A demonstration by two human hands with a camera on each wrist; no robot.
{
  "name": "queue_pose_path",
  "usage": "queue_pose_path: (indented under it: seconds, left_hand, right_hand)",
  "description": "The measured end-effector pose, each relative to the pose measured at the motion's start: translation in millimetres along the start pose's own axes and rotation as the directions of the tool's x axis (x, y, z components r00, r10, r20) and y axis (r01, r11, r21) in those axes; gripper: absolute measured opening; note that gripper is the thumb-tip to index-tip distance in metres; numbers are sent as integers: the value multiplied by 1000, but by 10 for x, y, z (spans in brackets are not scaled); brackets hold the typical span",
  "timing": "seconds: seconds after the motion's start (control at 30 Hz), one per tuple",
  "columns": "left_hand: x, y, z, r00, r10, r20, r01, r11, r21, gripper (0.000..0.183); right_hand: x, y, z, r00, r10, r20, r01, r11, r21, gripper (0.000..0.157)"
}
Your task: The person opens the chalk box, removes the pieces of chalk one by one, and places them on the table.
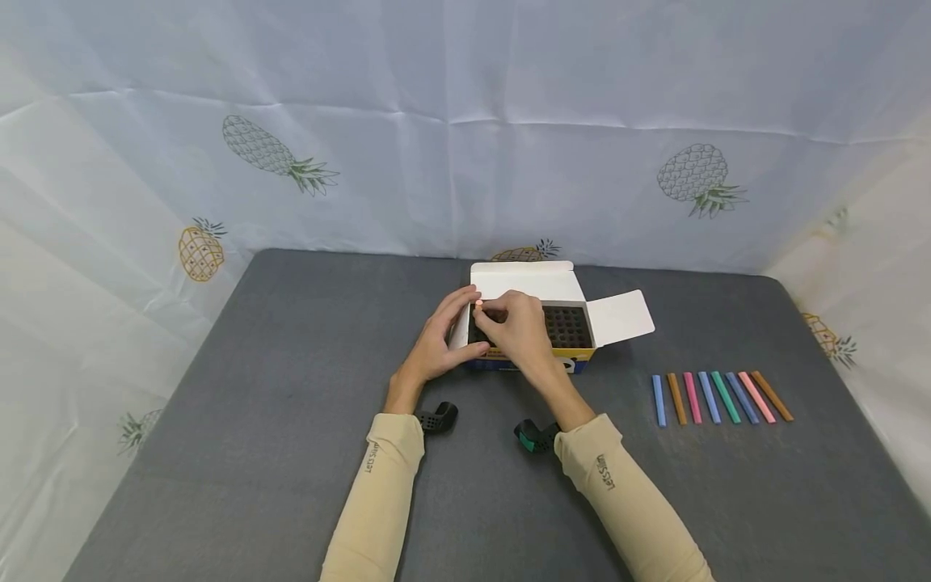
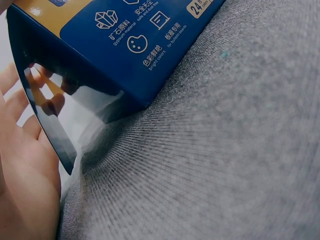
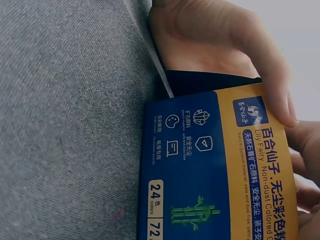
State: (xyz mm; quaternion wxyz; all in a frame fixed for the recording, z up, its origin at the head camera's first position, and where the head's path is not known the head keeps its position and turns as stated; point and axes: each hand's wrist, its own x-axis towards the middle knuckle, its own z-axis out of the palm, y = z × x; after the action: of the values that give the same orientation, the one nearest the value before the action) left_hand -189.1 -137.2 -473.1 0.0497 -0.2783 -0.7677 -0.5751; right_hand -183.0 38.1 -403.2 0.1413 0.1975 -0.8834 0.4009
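An opened box of coloured chalk (image 1: 582,356) stands toward the table's far edge. Its dark insert is full of holes. My left hand (image 1: 434,343) holds the box's left end, thumb on the front top edge and fingers around the far side. In the right wrist view the left thumb (image 3: 277,90) lies on the yellow border of the blue front. Over the left end of the insert, my right hand (image 1: 520,331) pinches a light orange chalk stick (image 1: 479,303), whose tip shows above the fingers; its lower part is hidden.
The lid (image 1: 524,279) is folded back, and a white side flap (image 1: 621,317) sticks out right. Several chalk sticks (image 1: 722,398) in blue, brown, pink and green lie in a row on the grey table (image 1: 291,404). Pineapple-print cloth (image 1: 451,162) hangs behind.
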Motion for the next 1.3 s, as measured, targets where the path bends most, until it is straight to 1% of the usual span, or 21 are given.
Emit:
queue_pose_path:
  seconds: [0.1,0.2,0.3,0.37,0.53,0.7,0.83,1.1,1.3]
  left_hand:
    - [-1,-2,-2,1000,3,0,-3,1000,0,97]
    - [-2,-12,-2,1000,5,-2,-5,1000,-9,90]
    - [-5,-22,3,1000,6,-3,-6,1000,-18,84]
    - [-7,-25,8,1000,9,-4,-9,1000,-21,83]
    - [-10,-19,15,1000,-3,-2,3,1000,-8,95]
    - [-4,2,16,1000,-21,-8,21,1000,4,102]
    - [-1,9,15,1000,-26,-10,26,1000,10,102]
    - [-1,10,13,1000,-27,-13,27,1000,11,95]
    - [-2,10,9,1000,-23,-9,23,1000,15,95]
  right_hand:
    - [7,-4,-15,999,-17,-40,18,1000,23,15]
    - [25,-2,-22,997,-25,-73,28,999,40,16]
    - [39,11,-18,997,-12,-71,15,999,49,18]
    - [43,22,-12,998,0,-60,4,998,56,20]
    - [45,46,-2,999,16,-49,-12,997,83,23]
    - [55,22,-30,997,2,-71,5,994,105,25]
    - [73,-17,-99,994,-31,-108,43,993,113,25]
    - [70,-70,-353,983,-80,-166,105,984,147,18]
    - [55,-74,-492,974,-110,-198,136,983,121,14]
